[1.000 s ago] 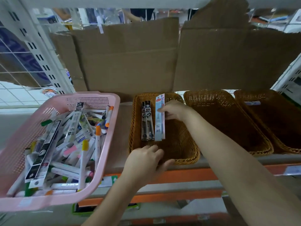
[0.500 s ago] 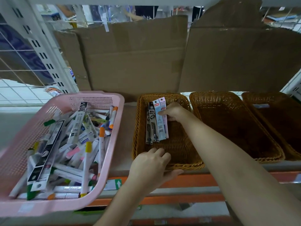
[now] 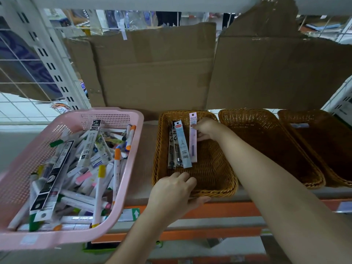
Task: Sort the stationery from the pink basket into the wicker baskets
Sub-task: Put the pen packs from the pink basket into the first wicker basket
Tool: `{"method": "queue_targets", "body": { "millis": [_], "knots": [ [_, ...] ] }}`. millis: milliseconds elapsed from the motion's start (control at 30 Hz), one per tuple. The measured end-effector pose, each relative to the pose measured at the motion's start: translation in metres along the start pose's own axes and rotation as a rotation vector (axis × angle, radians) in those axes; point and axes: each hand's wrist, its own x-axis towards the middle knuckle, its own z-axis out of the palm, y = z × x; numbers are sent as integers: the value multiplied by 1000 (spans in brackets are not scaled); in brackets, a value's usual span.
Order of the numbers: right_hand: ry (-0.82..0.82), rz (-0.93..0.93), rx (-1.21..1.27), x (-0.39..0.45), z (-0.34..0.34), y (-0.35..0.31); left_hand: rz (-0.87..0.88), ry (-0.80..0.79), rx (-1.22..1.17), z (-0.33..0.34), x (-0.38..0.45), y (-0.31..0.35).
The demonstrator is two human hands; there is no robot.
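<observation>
My right hand reaches into the leftmost brown woven wicker basket and pinches a narrow pink refill packet between thumb and fingers near its upper end; the packet stands nearly upright along the basket floor. Just beside it, to the left, a light-blue refill packet and two dark printed refill packets lie fanned together in the same basket. My left hand grips the near rim of that basket, fingers curled over the edge, thumb under the front. The large pink perforated plastic basket sits to the left, filled with mixed pens, markers and packets. Two further brown wicker baskets stand to the right on the shelf.
</observation>
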Motion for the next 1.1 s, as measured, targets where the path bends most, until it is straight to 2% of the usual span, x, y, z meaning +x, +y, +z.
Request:
{"method": "queue_targets", "body": {
  "millis": [167, 333, 600, 800, 900, 1000, 1100],
  "knots": [
    [93, -100, -156, 1, -2, -3, -10, 10, -6, 0, 0, 1],
    [86, -100, -237, 4, 11, 7, -53, -33, -18, -4, 1, 2],
    [180, -139, -416, 16, 22, 13, -80, -65, -41, -5, 2, 3],
    [300, -221, -640, 14, 27, 15, -95, -107, -27, -6, 2, 3],
    [371, -311, -673, 8, 26, 14, -83, -117, -37, -6, 2, 4],
    [348, -413, -648, -1, 38, 13, -62, -125, -10, -8, 3, 4],
    [252, -417, -673, -7, 56, 15, -46, -138, 12, -8, 3, 3]
  ]
}}
